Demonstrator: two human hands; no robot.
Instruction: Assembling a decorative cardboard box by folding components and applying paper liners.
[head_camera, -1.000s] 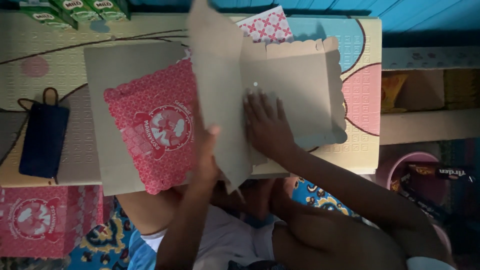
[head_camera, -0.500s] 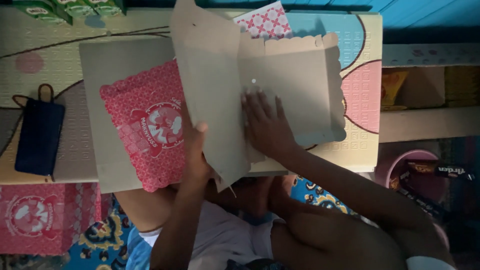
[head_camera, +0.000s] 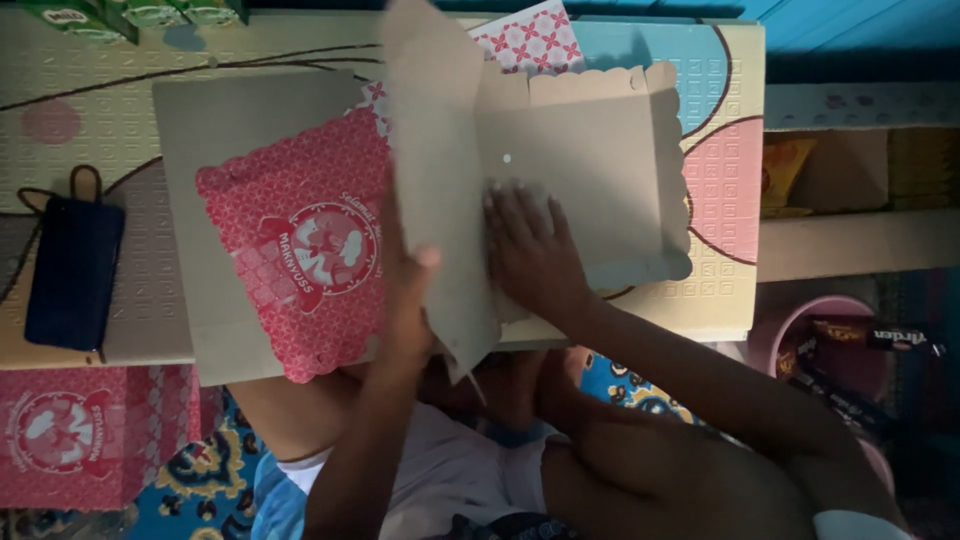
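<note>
Left hand (head_camera: 405, 300) grips the raised flap of a brown cardboard box (head_camera: 590, 170); right hand (head_camera: 530, 250) presses open inside, beside a red patterned box (head_camera: 300, 250).

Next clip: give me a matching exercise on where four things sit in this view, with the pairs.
Things:
1. left hand
2. right hand
3. dark blue pouch
4. pink bowl

Places:
A. pressed flat on the brown inside of the cardboard box
B. at the far left of the mat
C. gripping the raised flap
D. at the right, off the mat

Pairs: 1-C, 2-A, 3-B, 4-D
</note>
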